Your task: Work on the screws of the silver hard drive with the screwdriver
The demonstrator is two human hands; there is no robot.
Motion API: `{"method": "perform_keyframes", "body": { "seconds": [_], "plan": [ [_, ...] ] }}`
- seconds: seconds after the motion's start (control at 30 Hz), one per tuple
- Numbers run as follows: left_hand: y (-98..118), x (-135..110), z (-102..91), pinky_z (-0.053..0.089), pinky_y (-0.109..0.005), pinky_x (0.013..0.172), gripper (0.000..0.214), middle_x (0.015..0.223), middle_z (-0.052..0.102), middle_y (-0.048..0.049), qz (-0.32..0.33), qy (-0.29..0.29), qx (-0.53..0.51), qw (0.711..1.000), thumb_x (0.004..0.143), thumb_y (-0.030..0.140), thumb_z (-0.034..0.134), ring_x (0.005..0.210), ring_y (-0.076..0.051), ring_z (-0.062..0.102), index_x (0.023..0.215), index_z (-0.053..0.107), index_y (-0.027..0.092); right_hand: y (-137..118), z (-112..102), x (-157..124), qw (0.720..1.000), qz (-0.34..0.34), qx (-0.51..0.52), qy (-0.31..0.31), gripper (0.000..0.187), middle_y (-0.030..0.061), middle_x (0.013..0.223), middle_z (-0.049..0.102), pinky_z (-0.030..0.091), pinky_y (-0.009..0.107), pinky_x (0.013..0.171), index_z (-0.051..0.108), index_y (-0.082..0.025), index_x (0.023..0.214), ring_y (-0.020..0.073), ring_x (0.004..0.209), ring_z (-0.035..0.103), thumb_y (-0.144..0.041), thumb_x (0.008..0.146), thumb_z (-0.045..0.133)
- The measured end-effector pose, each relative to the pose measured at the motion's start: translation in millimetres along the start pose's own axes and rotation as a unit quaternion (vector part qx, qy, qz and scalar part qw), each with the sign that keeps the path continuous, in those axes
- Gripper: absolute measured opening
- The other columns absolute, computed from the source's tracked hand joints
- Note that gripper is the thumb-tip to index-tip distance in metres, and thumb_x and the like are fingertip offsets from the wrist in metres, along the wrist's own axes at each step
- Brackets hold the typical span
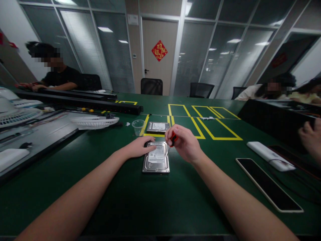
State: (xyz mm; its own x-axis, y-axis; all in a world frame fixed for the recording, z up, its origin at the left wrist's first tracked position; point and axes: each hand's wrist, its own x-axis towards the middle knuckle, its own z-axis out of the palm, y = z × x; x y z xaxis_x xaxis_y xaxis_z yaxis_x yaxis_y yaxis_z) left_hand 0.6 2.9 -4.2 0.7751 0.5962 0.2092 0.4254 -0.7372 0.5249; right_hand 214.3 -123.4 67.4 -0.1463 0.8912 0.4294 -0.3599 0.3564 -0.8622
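A silver hard drive [157, 160] with a white label lies flat on the green table in front of me. My left hand [140, 146] grips its far left corner, thumb on the label and fingers at the far edge. Closed around a red and black screwdriver [173, 138], my right hand [184, 142] is at the drive's far right edge. The screwdriver's thin shaft points down towards that edge; whether its tip touches a screw is too small to tell. Just beyond lies a second hard drive [158, 127], with a clear plastic cup [138, 127] to its left.
Fan parts [94, 122] and a large metal panel [50, 139] cover the left side, with long black bars [100, 102] behind. A phone [268, 184], a white power strip [271, 156] and a black case [273, 124] stand right. Other people sit around the table.
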Motion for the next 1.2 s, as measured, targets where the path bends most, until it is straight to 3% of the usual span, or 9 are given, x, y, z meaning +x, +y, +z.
{"method": "perform_keyframes", "body": {
  "seconds": [0.57, 0.8, 0.97, 1.2],
  "plan": [
    [-2.3, 0.5, 1.4, 0.046, -0.043, 0.106, 0.041, 0.135, 0.067, -0.0073, -0.002, -0.001, 0.0, 1.0, 0.098, 0.055, 0.059, 0.122, -0.029, 0.063, 0.126, 0.066, 0.026, 1.9, -0.5, 1.1, 1.0, 0.003, -0.003, -0.008, 0.025, 0.0023, 0.07, 0.062, 0.034, 0.031, 0.06, 0.069, -0.017, 0.079, 0.014, 0.061, 0.053, -0.032, 0.096, 0.057],
    [-0.2, -0.2, 0.1, 0.046, -0.043, 0.105, 0.042, 0.137, 0.066, -0.0068, -0.005, -0.001, -0.002, 1.0, 0.097, 0.056, 0.059, 0.123, -0.029, 0.062, 0.125, 0.066, 0.026, 0.4, 1.6, 0.1, 1.0, 0.011, 0.004, 0.003, 0.023, 0.0012, 0.067, 0.061, 0.028, 0.03, 0.058, 0.07, -0.018, 0.084, 0.0124, 0.056, 0.045, -0.032, 0.096, 0.057],
    [0.8, -0.3, -0.1, 0.046, -0.045, 0.105, 0.041, 0.138, 0.066, -0.0077, -0.005, 0.003, -0.002, 1.0, 0.097, 0.055, 0.06, 0.123, -0.03, 0.062, 0.124, 0.067, 0.025, 1.3, 0.7, 0.4, 1.0, 0.005, 0.015, 0.003, 0.033, 0.002, 0.065, 0.06, 0.028, 0.031, 0.058, 0.073, -0.017, 0.085, 0.013, 0.056, 0.044, -0.037, 0.098, 0.051],
    [-1.7, 0.3, 1.5, 0.047, -0.043, 0.104, 0.041, 0.134, 0.068, -0.0077, 0.004, 0.001, -0.001, 1.0, 0.098, 0.056, 0.058, 0.12, -0.029, 0.063, 0.124, 0.066, 0.026, 1.2, -0.7, 0.4, 1.0, 0.017, 0.014, 0.013, 0.031, 0.0025, 0.064, 0.06, 0.032, 0.03, 0.06, 0.073, -0.017, 0.081, 0.0147, 0.059, 0.049, -0.035, 0.096, 0.053]
  ]
}}
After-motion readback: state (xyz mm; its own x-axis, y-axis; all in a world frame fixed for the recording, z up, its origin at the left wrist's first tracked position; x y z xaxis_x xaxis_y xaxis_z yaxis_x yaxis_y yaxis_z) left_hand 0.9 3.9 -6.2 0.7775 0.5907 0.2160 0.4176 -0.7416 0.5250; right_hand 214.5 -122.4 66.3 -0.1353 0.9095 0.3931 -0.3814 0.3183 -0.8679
